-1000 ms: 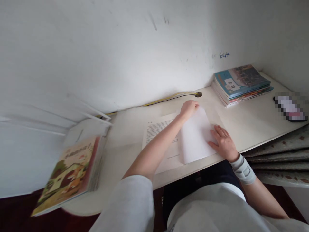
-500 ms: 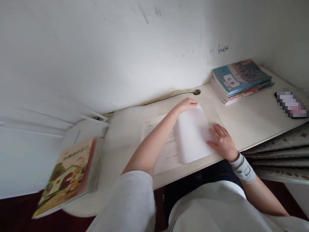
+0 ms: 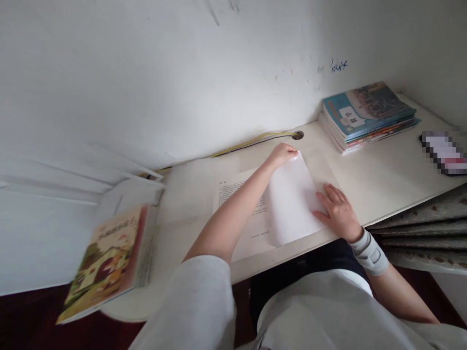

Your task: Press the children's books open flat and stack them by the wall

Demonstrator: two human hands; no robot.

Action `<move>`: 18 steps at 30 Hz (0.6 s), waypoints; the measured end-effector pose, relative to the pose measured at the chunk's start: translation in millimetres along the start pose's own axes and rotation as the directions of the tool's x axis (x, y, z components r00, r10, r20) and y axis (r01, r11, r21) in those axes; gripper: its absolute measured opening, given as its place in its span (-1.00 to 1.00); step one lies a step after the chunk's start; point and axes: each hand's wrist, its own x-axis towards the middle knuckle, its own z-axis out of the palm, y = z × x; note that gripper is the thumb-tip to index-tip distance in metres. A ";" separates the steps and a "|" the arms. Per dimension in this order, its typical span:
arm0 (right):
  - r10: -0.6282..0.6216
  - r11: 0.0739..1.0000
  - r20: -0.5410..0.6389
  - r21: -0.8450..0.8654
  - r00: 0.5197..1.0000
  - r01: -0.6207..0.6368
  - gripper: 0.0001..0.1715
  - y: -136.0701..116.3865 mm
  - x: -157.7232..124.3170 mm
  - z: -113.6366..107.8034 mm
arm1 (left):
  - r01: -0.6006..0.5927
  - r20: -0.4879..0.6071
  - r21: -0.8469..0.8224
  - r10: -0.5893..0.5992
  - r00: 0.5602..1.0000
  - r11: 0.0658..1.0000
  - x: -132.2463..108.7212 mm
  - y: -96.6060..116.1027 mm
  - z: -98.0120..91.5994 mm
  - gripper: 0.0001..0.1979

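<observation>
1. A white wall (image 3: 164, 87) with blue scribbles stands behind a cream desk (image 3: 372, 180).
2. The white sheet (image 3: 292, 204) lies on the desk near its front edge, partly overlapping a printed page (image 3: 255, 239) on its left.
3. At the far edge of the white sheet, the left hand (image 3: 282, 154) is closed, pinching the corner between thumb and fingers.
4. At the right edge of the white sheet, the right hand (image 3: 338, 211) lies palm down, fingers spread, grasping nothing; its thumb reaches over the paper's edge. A grey wrist wrap (image 3: 370, 253) circles that wrist.
5. Beyond the white sheet to the right are a book stack (image 3: 370, 116) and, farther out, a pixelated phone (image 3: 443, 150).
6. Well left of the white sheet lies an illustrated book (image 3: 105, 262); behind the sheet, cables (image 3: 255, 139) run along the wall.
</observation>
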 end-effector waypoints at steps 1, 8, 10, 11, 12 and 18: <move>0.002 1.000 -0.001 0.004 1.000 -0.002 -0.51 -0.1 0.0 0.0 | 0.019 0.004 0.028 -0.019 1.000 0.999 1.8 1.3 -1.3 -0.79; -0.007 1.000 -0.015 -0.003 1.000 0.007 -0.52 0.7 0.2 0.6 | 0.143 0.105 0.235 -0.172 0.980 0.961 18.3 10.5 -11.7 -0.86; -0.006 1.000 -0.012 -0.008 1.000 0.006 -0.52 0.5 0.5 0.6 | 0.143 0.139 0.276 -0.187 0.973 0.950 23.8 13.0 -13.8 -0.89; -0.005 1.000 -0.010 -0.010 1.000 0.005 -0.51 0.3 0.7 0.5 | 0.139 0.154 0.296 -0.191 0.969 0.945 26.5 14.2 -14.6 -0.90; -0.004 1.000 -0.008 -0.011 1.000 0.004 -0.51 0.0 0.8 0.3 | 0.134 0.166 0.313 -0.193 0.967 0.940 29.1 15.2 -15.0 -0.91; 0.008 1.000 -0.011 0.004 1.000 -0.008 -0.51 -0.3 0.5 -0.4 | 0.020 0.103 0.313 -0.055 0.993 0.949 35.2 14.5 -8.6 -0.90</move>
